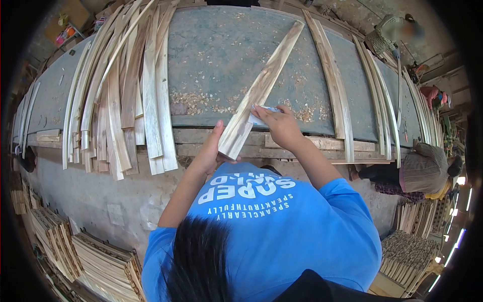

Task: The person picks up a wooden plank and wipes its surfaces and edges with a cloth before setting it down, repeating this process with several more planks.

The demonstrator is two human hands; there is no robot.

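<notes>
A long wooden plank point(261, 88) slants from near my body up across the grey work table point(211, 45). My left hand point(210, 151) is wrapped round its near end, with the thumb along the left edge and the other fingers partly hidden underneath. Over the plank's right edge, my right hand point(279, 123) presses a white and blue piece point(255, 118), which looks like paper or a packet, against the wood. Wood shavings point(196, 102) are scattered on the table on both sides of the plank.
Planks point(121, 100) lie in a heap at the left, and more planks point(332, 85) lie to the right. A person in a striped top point(425, 168) is at the right, another person point(385, 35) at the far right corner. Stacked wood point(100, 261) stands behind me.
</notes>
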